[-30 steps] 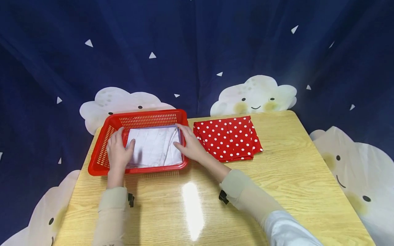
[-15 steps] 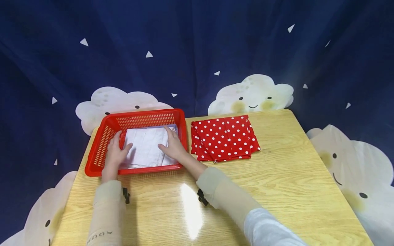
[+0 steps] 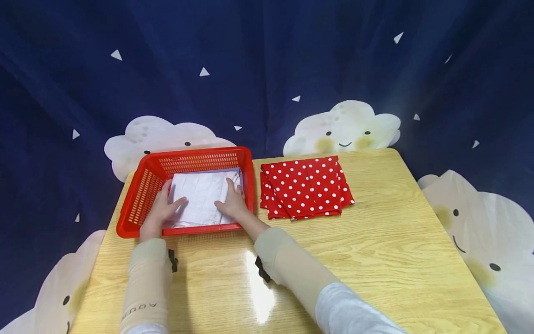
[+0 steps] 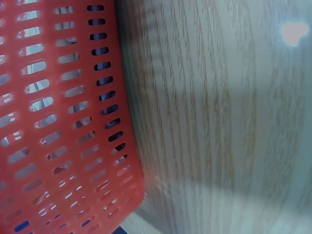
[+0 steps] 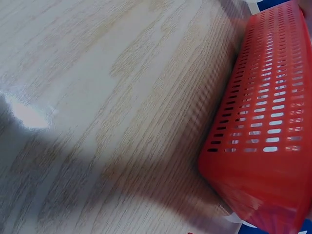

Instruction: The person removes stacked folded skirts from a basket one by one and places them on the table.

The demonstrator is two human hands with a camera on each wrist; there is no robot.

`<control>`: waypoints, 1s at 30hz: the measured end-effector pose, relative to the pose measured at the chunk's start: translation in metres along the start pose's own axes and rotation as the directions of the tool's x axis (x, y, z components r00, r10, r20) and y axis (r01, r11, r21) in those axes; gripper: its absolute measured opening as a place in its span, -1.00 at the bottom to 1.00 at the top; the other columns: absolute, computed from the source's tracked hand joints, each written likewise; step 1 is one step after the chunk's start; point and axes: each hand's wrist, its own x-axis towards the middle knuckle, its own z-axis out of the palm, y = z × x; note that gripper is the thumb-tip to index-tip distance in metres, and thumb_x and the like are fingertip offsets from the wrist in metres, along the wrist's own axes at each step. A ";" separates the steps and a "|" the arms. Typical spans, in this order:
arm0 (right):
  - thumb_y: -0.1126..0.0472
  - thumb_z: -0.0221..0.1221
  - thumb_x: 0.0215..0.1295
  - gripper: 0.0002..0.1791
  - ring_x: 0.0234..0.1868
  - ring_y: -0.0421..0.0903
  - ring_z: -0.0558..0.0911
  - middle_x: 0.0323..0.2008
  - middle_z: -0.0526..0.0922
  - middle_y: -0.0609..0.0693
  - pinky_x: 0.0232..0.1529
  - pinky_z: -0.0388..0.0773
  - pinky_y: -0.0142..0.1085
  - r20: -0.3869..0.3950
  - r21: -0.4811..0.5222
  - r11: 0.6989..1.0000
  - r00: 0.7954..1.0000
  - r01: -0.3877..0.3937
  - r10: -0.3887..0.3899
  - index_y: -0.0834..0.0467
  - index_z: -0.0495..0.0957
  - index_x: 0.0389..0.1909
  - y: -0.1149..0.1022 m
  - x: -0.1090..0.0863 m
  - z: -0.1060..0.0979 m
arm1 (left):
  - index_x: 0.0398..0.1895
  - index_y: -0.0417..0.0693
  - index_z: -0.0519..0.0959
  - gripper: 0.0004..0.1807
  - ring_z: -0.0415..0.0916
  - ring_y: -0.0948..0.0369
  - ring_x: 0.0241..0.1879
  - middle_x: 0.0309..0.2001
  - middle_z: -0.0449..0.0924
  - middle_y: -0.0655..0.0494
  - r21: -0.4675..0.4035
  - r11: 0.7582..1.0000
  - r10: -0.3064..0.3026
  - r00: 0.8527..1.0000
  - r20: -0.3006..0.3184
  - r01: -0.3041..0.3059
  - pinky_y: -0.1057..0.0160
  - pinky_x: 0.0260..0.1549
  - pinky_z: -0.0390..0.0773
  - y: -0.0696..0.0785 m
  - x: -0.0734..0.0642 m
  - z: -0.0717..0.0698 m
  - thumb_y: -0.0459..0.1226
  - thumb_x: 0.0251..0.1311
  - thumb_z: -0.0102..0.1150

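Note:
A folded white cloth (image 3: 198,197) lies flat inside the red plastic basket (image 3: 137,230), over a lavender cloth (image 3: 227,170) that shows at its back edge. My left hand (image 3: 160,208) reaches over the basket's front rim to the white cloth's left side, thumb spread over the fabric. From the right, my right hand (image 3: 234,202) rests on the cloth's right part with fingers and thumb spread apart. Neither hand appears in the wrist views, which show the slotted basket wall (image 4: 73,97) from outside.
To the right of the basket lies a folded red cloth with white dots (image 3: 308,188). The wooden table (image 3: 375,241) extends toward the front and right. Behind it hangs a dark blue curtain (image 3: 267,69) with clouds.
My right hand has moved left from the basket's right rim onto the white cloth. My left hand has stayed at the cloth's left side, shifting only slightly.

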 end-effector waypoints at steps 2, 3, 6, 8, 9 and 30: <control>0.11 0.25 0.07 -0.07 0.34 0.26 0.06 0.31 0.13 0.33 0.26 0.14 0.01 0.007 0.006 1.000 1.000 -0.011 0.011 0.07 -0.08 0.39 0.000 0.001 0.001 | 0.43 0.06 -0.42 0.07 -0.40 -0.21 0.36 0.42 -0.40 -0.22 -0.016 1.000 -0.005 0.999 0.036 0.005 -0.33 0.18 -0.18 -0.001 0.000 0.001 0.02 0.12 0.14; 0.11 0.26 0.06 -0.06 0.34 0.26 0.06 0.31 0.12 0.33 0.26 0.14 0.02 0.015 0.011 1.000 1.000 -0.018 0.018 0.06 -0.09 0.40 0.000 0.002 0.001 | 0.43 0.06 -0.42 0.07 -0.42 -0.20 0.36 0.42 -0.42 -0.20 -0.025 1.000 -0.005 0.999 0.049 0.007 -0.32 0.19 -0.20 -0.001 0.000 0.001 0.02 0.12 0.14; 0.11 0.27 0.04 -0.01 0.31 0.30 0.09 0.31 0.10 0.36 0.24 0.18 0.03 0.041 0.016 0.999 0.998 -0.040 0.039 0.06 -0.13 0.41 0.001 0.003 0.001 | 0.43 0.06 -0.44 0.08 -0.45 -0.14 0.38 0.43 -0.46 -0.14 -0.046 0.999 -0.012 0.996 0.083 0.016 -0.26 0.23 -0.22 0.000 0.000 0.001 0.00 0.12 0.15; 0.10 0.27 0.02 0.02 0.29 0.32 0.13 0.31 0.12 0.35 0.23 0.20 0.03 0.062 0.026 0.998 0.997 -0.053 0.051 0.06 -0.15 0.42 0.001 0.003 0.001 | 0.42 0.06 -0.46 0.09 -0.45 -0.11 0.38 0.43 -0.46 -0.09 -0.061 0.998 -0.011 0.995 0.097 0.017 -0.22 0.25 -0.21 0.000 -0.001 0.002 -0.02 0.13 0.15; 0.09 0.27 0.02 0.03 0.28 0.30 0.16 0.31 0.13 0.33 0.23 0.21 0.00 0.076 0.031 0.998 0.995 -0.062 0.060 0.06 -0.16 0.42 0.001 0.002 0.000 | 0.42 0.06 -0.47 0.09 -0.44 -0.09 0.39 0.44 -0.46 -0.07 -0.066 0.998 -0.011 0.995 0.102 0.018 -0.21 0.26 -0.20 0.001 -0.002 0.002 -0.03 0.13 0.15; 0.32 0.32 -0.09 0.05 0.28 0.12 0.22 0.28 0.21 0.28 0.21 0.26 -0.12 0.194 0.180 0.983 0.981 -0.027 -0.008 0.03 -0.07 0.42 0.002 0.005 -0.002 | 0.43 0.11 -0.42 0.06 -0.40 -0.20 0.36 0.43 -0.40 -0.17 -0.029 0.994 -0.103 0.989 0.104 0.107 -0.32 0.19 -0.20 0.004 -0.001 0.001 0.03 0.11 0.12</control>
